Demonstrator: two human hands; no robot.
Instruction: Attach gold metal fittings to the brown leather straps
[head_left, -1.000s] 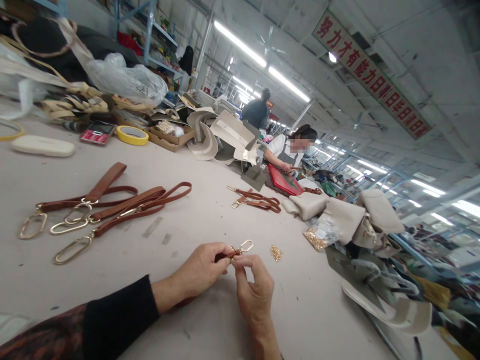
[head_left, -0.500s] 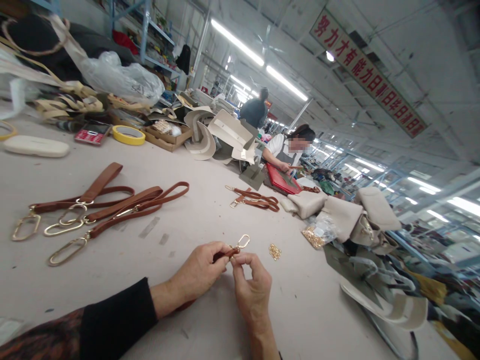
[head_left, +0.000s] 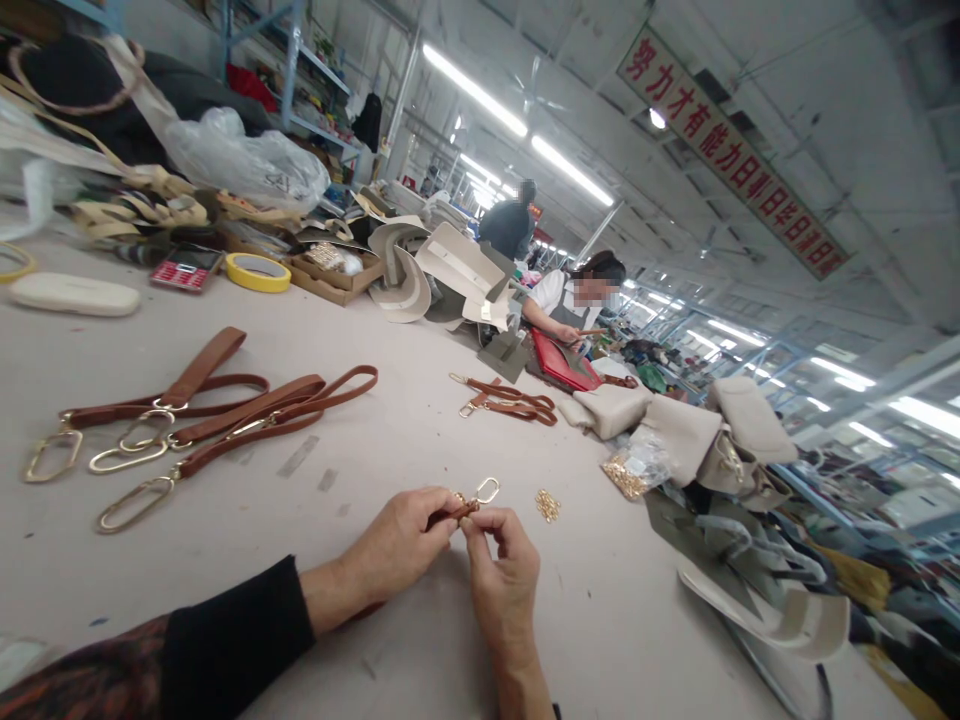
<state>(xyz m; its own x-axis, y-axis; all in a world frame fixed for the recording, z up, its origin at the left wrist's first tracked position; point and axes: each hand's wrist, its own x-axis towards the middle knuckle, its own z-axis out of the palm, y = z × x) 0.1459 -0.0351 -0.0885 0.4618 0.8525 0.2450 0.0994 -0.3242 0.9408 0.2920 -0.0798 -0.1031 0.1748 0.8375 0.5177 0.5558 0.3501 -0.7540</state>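
Strap [head_left: 466,511]: looked light, pliant; best gripped beside slick-looking clasp [head_left: 480,495].
Left hand [head_left: 401,540]: held strap.
Right hand [head_left: 504,568]: pinched its end, toward near edge of table [head_left: 405,430].

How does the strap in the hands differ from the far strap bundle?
The held strap is pinched by the left hand and right hand; the far bundle lies untouched. The held strap is largely hidden, the far bundle uncovered. Both are brown with golden metal.
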